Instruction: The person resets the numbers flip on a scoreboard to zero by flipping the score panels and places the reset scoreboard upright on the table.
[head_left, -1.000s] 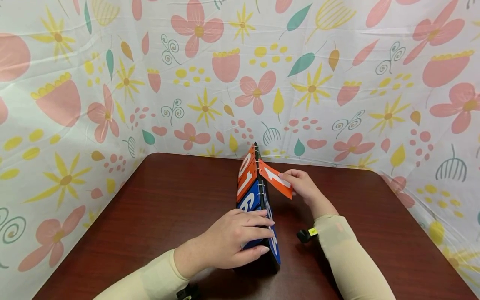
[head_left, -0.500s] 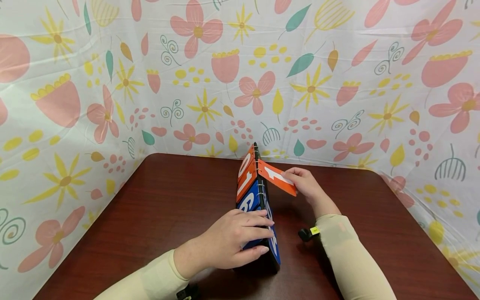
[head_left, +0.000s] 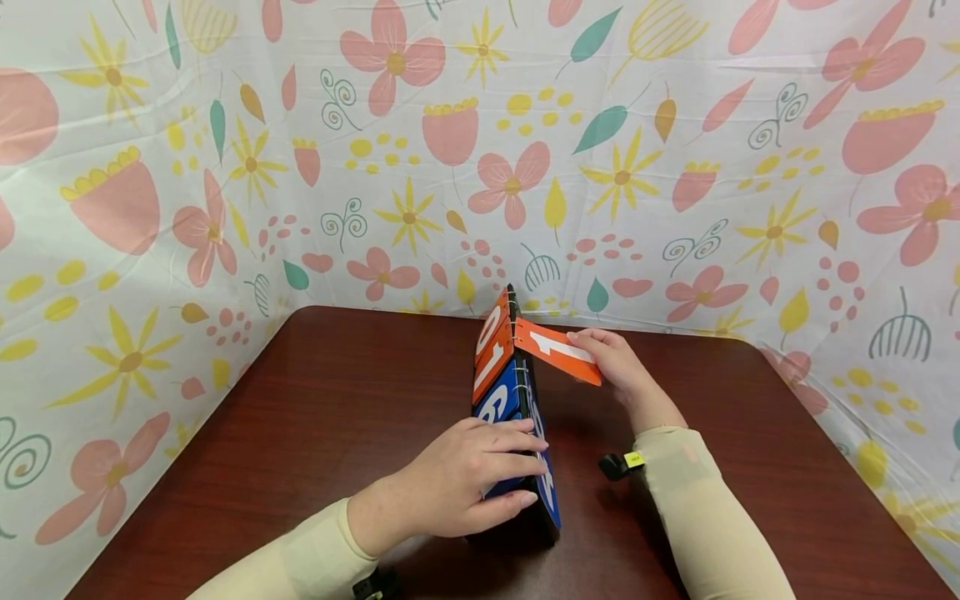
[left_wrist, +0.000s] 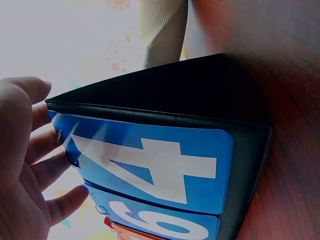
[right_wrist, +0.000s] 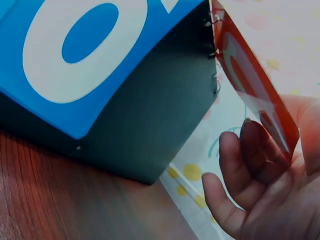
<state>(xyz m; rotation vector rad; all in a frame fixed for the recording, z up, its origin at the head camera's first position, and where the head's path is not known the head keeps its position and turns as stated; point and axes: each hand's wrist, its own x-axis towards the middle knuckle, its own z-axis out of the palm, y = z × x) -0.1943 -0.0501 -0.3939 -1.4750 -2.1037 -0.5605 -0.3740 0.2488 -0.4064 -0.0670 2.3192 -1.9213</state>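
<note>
Because the orange "1" card point(head_left: 555, 350) is hinged at the ridge of the black tent-shaped stand point(right_wrist: 155, 115), the left hand point(head_left: 465, 479) probably braces the near end, above the blue "4" card point(left_wrist: 155, 165). Stand upright on the surface point(head_left: 375, 400), ridge running away from the person. Left fingers spread, laid across the ridge. Right hand point(head_left: 626, 375) pinches the orange card's free end between thumb and fingers, holding it out from the right face; right forearm point(head_left: 705, 508) angled inward.

Evenly bright head view, dimmer hazy wrist views, glare streaking blue card point(left_wrist: 145, 162)
</note>
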